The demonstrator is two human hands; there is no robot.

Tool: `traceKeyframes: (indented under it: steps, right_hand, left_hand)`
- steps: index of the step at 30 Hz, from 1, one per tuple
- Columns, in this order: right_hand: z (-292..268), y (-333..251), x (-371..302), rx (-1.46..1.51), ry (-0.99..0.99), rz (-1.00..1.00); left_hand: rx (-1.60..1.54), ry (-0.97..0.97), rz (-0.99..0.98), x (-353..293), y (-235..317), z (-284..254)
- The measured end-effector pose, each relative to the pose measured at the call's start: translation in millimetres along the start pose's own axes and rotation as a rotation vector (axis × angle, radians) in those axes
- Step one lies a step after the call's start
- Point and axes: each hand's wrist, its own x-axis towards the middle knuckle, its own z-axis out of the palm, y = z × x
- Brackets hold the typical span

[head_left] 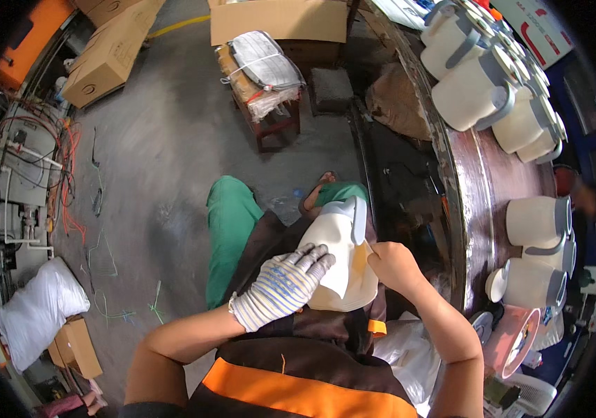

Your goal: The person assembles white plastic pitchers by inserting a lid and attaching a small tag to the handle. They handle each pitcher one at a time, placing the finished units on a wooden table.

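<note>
A cream plastic jug (340, 301) with a grey handle (358, 221) lies tilted across my lap. Over its side is a thin white sheet (337, 270), partly lifted, with a shaded yellowish area beside it. My left hand (287, 282), in a striped knitted glove with grey fingertips, bears on the sheet and jug, its fingers curved over them. Bare and closed, my right hand (397, 267) pinches at the right edge of the yellowish area, seemingly on the sheet's edge; its fingertips are partly hidden.
To the right, a long worktable (483, 181) carries several similar jugs (462, 101) and a pink container (510, 341). Ahead stands a small stool (270, 125) with bundled grey material. Cardboard boxes (106, 59), loose cables (68, 174) and a white sack (43, 310) lie at the left.
</note>
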Motion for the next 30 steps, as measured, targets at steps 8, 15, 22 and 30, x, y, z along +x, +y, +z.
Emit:
traceKeyframes:
  steps: [8, 15, 22, 30]
  right_hand:
    - [34, 29, -30, 0.483, -0.081, 0.171]
    - [22, -25, -15, 0.092, 0.095, -0.121]
    - [-25, -91, -33, -0.509, 0.477, -0.513]
    - [-27, -68, -50, -0.304, 0.424, -0.439]
  left_hand:
    - [-0.618, 0.259, -0.423, -40, -65, 9]
    - [-1.061, -0.571, -0.391, -17, -60, -75]
    - [-0.319, -0.04, -0.227, 117, -71, -142]
    - [-0.974, -0.577, -0.477, 84, -100, -69]
